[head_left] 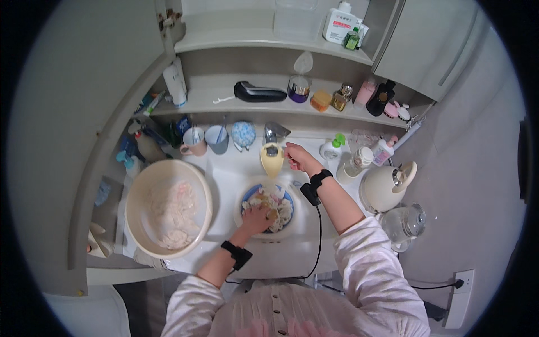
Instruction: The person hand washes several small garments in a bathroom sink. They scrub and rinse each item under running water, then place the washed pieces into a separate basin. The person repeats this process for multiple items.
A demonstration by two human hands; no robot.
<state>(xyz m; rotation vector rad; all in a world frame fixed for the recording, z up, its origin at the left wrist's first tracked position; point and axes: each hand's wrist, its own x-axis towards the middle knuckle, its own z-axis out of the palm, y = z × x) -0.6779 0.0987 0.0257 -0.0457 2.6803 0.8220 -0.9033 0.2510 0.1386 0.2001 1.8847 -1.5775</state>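
Observation:
Beneath the faucet (pixel 273 132), a small round basin with a blue inside (pixel 245 198) sits in the sink and holds bunched whitish, patterned cloth (pixel 284 211). My left hand (pixel 257 219) reaches into it, fingers spread and lying on the cloth. A pale yellow spout extender (pixel 272 164) hangs from the faucet's end. Just right of it is my right hand (pixel 302 158), fingers curled in and nothing visible in them; I cannot tell whether the fingertips touch the extender. Both wrists wear black bands, and a cable hangs from the right one.
A large cream basin (pixel 131 216) with wet pale cloth (pixel 178 216) stands left of the sink. To the right are a cream kettle (pixel 380 190), a glass jug (pixel 401 223) and several bottles. Cups (pixel 217 140) line the back; toiletries fill the shelves above. An open cabinet door (pixel 90 112) borders the left.

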